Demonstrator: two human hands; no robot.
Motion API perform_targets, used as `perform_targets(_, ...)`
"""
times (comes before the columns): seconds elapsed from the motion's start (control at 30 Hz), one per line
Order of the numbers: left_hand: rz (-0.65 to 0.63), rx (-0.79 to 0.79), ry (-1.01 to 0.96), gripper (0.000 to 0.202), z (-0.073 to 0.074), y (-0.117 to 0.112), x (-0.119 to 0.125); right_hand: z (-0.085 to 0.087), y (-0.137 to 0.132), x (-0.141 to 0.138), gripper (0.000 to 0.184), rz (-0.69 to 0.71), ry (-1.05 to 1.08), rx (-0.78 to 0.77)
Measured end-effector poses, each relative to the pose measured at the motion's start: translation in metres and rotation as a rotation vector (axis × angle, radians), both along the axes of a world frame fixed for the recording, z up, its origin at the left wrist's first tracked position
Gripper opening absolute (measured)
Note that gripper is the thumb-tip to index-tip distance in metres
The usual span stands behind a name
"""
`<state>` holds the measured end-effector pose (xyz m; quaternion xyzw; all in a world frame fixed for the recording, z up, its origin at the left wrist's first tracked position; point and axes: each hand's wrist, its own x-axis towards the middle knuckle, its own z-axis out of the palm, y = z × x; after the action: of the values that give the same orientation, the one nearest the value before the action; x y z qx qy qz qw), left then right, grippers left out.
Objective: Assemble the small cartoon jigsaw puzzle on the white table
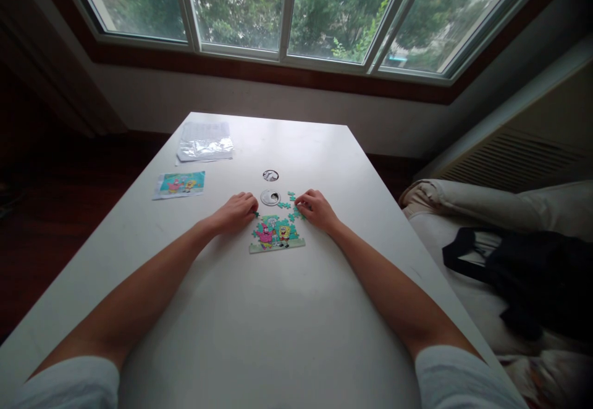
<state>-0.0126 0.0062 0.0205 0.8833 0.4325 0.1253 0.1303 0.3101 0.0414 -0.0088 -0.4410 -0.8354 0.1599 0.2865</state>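
A partly joined jigsaw puzzle (273,236) with pink and yellow cartoon figures lies on the white table, its straight edge towards me. At its upper left, my left hand (237,212) has its fingers bent together, with a small dark green puzzle piece (257,214) at the fingertips. My right hand (317,209) is at the upper right of the puzzle, fingers curled down and pinched on a teal piece (298,210) among the loose ones. Several loose teal pieces (284,205) lie between the hands, above the joined part.
Left on the table (278,322) lies a printed reference picture (181,184), with a clear plastic bag (205,142) on papers behind it. Two round inserts (270,197) are set in the tabletop beyond the puzzle. A sofa with a dark bag (532,273) stands right.
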Motion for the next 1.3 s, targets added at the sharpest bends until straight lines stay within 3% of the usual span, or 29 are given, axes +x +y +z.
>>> perform_targets(0.17, -0.028, -0.029, -0.143, 0.011, -0.004, 0.001, 0.001, -0.003, 0.002, 0.001, 0.015, 0.007, 0.001, 0.014)
perform_targets(0.4, 0.12, -0.133, -0.343, 0.009, -0.009, -0.004, 0.011, 0.009, -0.012, -0.013, 0.013, 0.018, 0.002, 0.116)
perform_targets(0.6, 0.116, -0.139, -0.4, 0.01, -0.008, -0.014, 0.026, 0.023, -0.038, -0.041, 0.008, 0.162, 0.141, 0.053)
perform_targets(0.9, 0.104, -0.094, -0.475, 0.013, -0.003, -0.027, 0.041, 0.02, -0.05, -0.052, 0.002, 0.235, 0.238, -0.093)
perform_targets(1.03, 0.125, -0.047, -0.445, 0.012, 0.0, -0.03, 0.042, 0.019, -0.044, -0.045, 0.019, 0.268, 0.205, -0.092)
perform_targets(1.1, 0.069, -0.017, -0.377, 0.013, 0.002, -0.031, 0.042, 0.018, -0.039, -0.04, 0.024, 0.214, 0.212, -0.087)
perform_targets(1.2, -0.144, 0.049, -0.223, 0.015, 0.004, -0.034, 0.043, 0.015, -0.032, -0.034, 0.021, 0.114, 0.244, -0.09)
perform_targets(1.3, -0.285, 0.097, -0.117, 0.019, 0.004, -0.034, 0.042, 0.012, -0.029, -0.032, 0.019, 0.113, 0.238, -0.104)
